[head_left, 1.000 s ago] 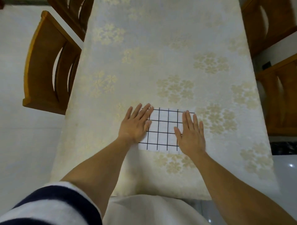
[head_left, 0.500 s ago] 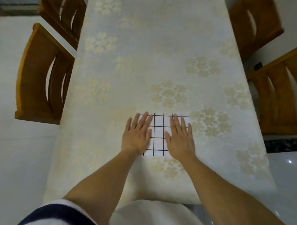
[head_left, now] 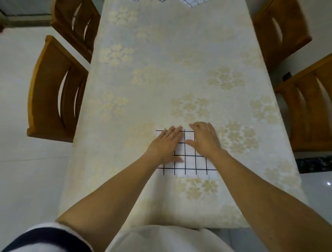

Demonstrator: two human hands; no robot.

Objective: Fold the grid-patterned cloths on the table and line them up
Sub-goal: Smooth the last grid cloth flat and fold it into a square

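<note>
1. Both hands have slid up toward the far edge since half a second ago, baring the near rows of squares. The right one's fingers, which lay straight then, are bent now.
2. I see the left hand flat on the white cloth with the black grid, fingers straight and together, pointing away and a little right, thumb lying toward me.
3. The right hand sits at the cloth's far right corner, thumb out to the left. Its fingers bend over at the knuckles and hide their own tips, so I cannot tell whether they pinch the edge or only press on it.
4. That corner and much of the far half are covered by the hands.
5. The folded cloth lies near my end of the long table under a cream covering with pale gold flowers, about midway across. Its grid lines run square to the table's sides. It looks close to square, slightly wider left to right, though the wide lens makes that hard to judge.
6. Along its near edge a lower layer peeks out, faint and blurred.
7. At the far end, more grid-patterned cloths are cut off by the frame's top.
8. Brown wooden chairs stand along both sides. A white sleeve with a dark band shows at lower left.
</note>
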